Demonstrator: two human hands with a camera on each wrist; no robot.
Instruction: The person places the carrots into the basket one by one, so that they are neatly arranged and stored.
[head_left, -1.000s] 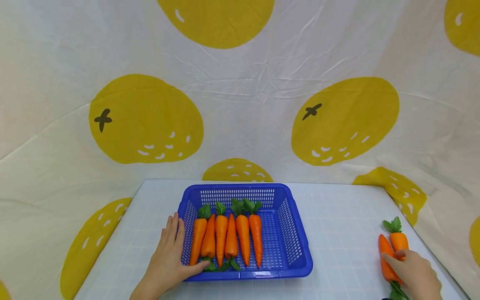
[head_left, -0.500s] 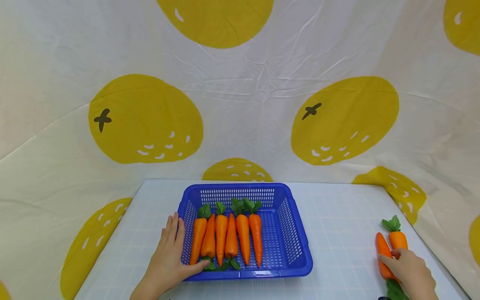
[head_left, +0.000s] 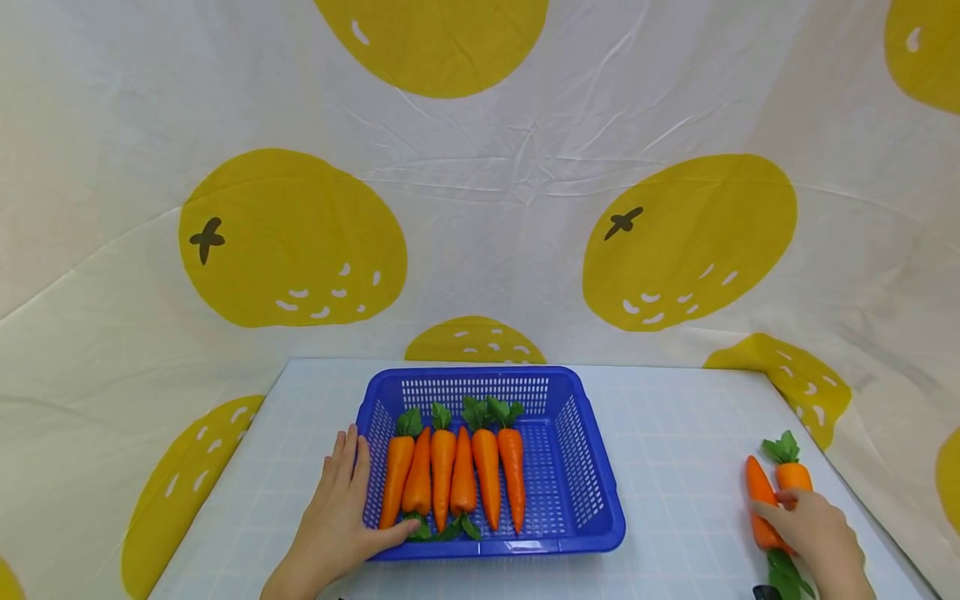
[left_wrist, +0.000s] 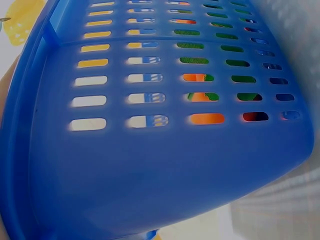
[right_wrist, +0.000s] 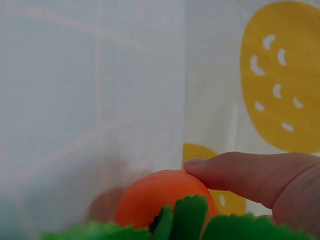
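My left hand (head_left: 330, 518) rests with straight fingers along the left rim of a blue plastic basket (head_left: 613, 508), its thumb over the front corner. Several orange carrots (head_left: 486, 475) with green leaves lie side by side in the basket, tops facing either way. Far right, my right hand (head_left: 819, 533) pinches a carrot (head_left: 760, 479) whose tip points away and whose leaves (head_left: 784, 575) hang toward me. Beside it lies another carrot (head_left: 793, 477), leaves at the back, partly hidden by the hand. The right wrist view shows the thumb (right_wrist: 235, 172) against the held carrot (right_wrist: 160, 192).
The basket stands on a table with a pale checked cloth (head_left: 675, 450). The slotted basket wall (left_wrist: 150, 170) fills most of the left wrist view. A white curtain (head_left: 480, 233) with yellow fruit prints hangs behind and around the table.
My right hand has shifted slightly left with the carrot, which has come away from the carrot beside it. The left hand and basket have stayed put.
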